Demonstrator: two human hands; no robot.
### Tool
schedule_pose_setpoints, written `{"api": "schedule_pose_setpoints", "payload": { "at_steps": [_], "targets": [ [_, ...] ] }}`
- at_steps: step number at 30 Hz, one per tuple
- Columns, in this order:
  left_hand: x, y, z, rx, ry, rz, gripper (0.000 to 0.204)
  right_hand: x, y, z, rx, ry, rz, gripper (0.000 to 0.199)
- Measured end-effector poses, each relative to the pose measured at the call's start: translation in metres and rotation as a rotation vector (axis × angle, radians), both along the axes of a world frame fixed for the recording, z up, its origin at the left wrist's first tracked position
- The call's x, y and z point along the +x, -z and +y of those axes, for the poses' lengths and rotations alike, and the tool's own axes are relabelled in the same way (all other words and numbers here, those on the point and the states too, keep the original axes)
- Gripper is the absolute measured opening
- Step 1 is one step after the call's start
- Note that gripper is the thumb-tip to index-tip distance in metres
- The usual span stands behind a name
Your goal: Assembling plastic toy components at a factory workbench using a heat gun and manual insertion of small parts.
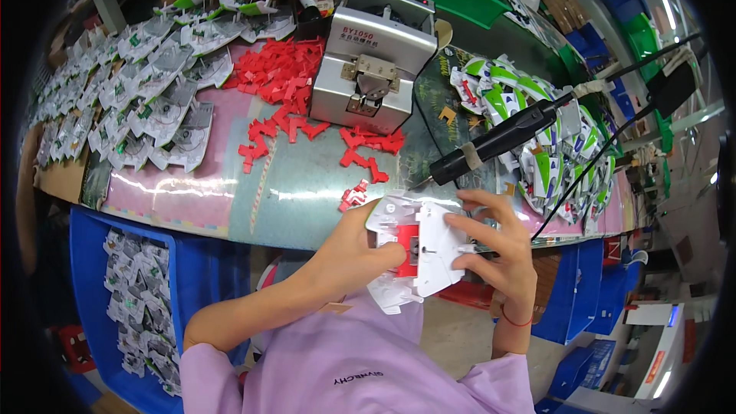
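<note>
A white plastic housing (441,253) is held up just off the near table edge, its inner side showing. Seated in its middle is a red plastic piece (409,239). My left hand (356,253) is closed on the housing's left side, its thumb pressing on the red piece. On the opposite side my right hand (502,245) grips the housing's edge with curled fingertips and thumb. Just beyond hangs a black electric screwdriver (498,142), its tip above the table and apart from the housing. Several loose red plastic pieces (354,196) lie in front of my left hand.
A silver screw feeder (368,57) stands behind, beside a heap of red pieces (276,69). White shells (165,84) are stacked at the left, white-and-green assemblies (540,169) at the right. A blue bin (211,268) of shells stands lower left. A black cable (586,172) hangs at the right.
</note>
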State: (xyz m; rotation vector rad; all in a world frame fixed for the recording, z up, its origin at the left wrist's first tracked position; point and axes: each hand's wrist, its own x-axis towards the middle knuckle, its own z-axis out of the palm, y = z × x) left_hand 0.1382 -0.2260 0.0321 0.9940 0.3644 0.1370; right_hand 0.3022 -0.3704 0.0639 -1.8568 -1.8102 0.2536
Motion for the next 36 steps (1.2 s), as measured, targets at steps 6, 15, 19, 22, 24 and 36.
{"api": "schedule_pose_setpoints", "payload": {
  "at_steps": [6, 15, 19, 22, 24, 36],
  "targets": [
    [-0.009, 0.011, -0.004, 0.073, -0.078, 0.022, 0.043, -0.015, 0.005, 0.005, -0.126, -0.079, 0.106, 0.08],
    [-0.013, 0.024, -0.005, 0.402, -0.151, -0.017, 0.041, -0.034, 0.025, 0.009, -0.031, 0.008, 0.124, 0.081],
    [-0.014, 0.024, -0.002, 0.309, -0.158, -0.043, 0.042, -0.038, 0.026, 0.013, 0.006, 0.018, 0.099, 0.08],
    [-0.016, 0.021, 0.001, 0.186, -0.129, -0.062, 0.042, -0.041, 0.025, 0.014, 0.014, 0.023, 0.101, 0.079],
    [-0.015, 0.02, 0.002, 0.13, -0.107, -0.05, 0.043, -0.043, 0.027, 0.015, 0.022, 0.027, 0.108, 0.079],
    [-0.012, 0.056, 0.021, 0.094, -0.169, 0.206, 0.037, -0.006, 0.056, 0.016, 0.339, 0.225, 0.457, 0.058]
  ]
}}
